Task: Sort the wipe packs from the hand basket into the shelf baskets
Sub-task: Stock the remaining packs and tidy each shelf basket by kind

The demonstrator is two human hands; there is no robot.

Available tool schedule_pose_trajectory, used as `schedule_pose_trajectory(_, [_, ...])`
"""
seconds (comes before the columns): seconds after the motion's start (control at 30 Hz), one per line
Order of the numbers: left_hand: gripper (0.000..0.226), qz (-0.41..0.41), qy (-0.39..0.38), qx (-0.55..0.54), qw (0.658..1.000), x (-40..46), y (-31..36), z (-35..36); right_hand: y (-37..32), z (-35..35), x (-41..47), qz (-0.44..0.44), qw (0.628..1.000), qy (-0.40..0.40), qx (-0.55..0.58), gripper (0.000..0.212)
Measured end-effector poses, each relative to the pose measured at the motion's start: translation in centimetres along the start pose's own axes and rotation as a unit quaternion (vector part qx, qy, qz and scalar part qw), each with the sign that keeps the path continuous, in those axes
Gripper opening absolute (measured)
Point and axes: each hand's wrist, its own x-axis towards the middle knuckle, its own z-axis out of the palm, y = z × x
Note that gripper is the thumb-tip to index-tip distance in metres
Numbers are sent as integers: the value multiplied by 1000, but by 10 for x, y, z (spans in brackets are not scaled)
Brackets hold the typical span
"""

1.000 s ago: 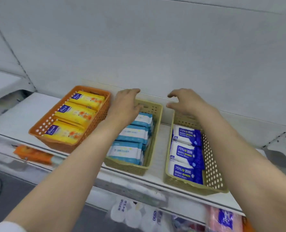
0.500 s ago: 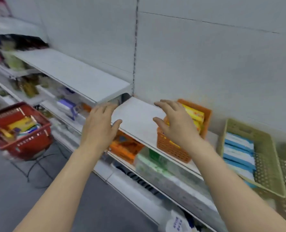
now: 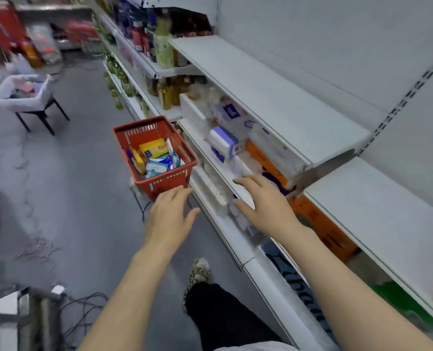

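On the grey floor beside the white shelving stands the red plastic hand basket (image 3: 157,150), with yellow and blue-white wipe packs (image 3: 152,147) lying inside. Both grips are spread open and hold nothing: the left hand (image 3: 171,215) hovers just short of the basket's near rim, the right hand (image 3: 263,203) beside it over the shelf edge

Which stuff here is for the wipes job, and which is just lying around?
For the job:
red hand basket
yellow wipe pack
blue-and-white wipe packs
left hand
right hand

Just lying about:
white bin on a stand
bottles
floor cables
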Motion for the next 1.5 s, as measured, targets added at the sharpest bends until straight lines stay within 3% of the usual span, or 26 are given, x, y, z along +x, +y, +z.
schedule_pose_trajectory(0.17, [46, -59, -4, 25, 998, 108, -105, -2, -17, 68, 156, -24, 998, -43, 32, 47])
schedule_pose_trajectory(0.37, [45, -114, -84, 61, 988, 241, -216, -4, -27, 137, 329, 21, 992, -112, 60, 45])
schedule_pose_trajectory(0.63, [48, -160, -212, 21, 964, 343, -325, 23, -16, 252, 431, 156, 949, -265, 68, 42])
schedule_pose_trajectory(0.77, [44, -133, -289, 26, 948, 405, -380, 50, -13, 316, 465, 257, 908, -312, 113, 41])
schedule_pose_trajectory(0.87, [47, -90, -357, 36, 929, 457, -419, 75, -11, 362, 481, 374, 866, -292, 159, 43])
schedule_pose_trajectory(1.07, [57, -59, -496, 67, 864, 528, -471, 122, -9, 455, 484, 542, 745, -276, 275, 39])
schedule_pose_trajectory(1.17, [49, -69, -534, 46, 841, 545, -484, 144, -9, 488, 483, 602, 692, -234, 323, 52])
schedule_pose_trajectory(1.27, [44, -115, -550, 12, 827, 556, -498, 162, -11, 514, 481, 626, 693, -228, 276, 62])
schedule_pose_trajectory(1.43, [58, -137, -576, 42, 805, 567, -517, 178, -12, 528, 480, 584, 730, -250, 253, 38])
schedule_pose_trajectory(1.5, [69, -124, -598, 71, 789, 570, -521, 183, -10, 523, 485, 577, 738, -195, 290, 36])
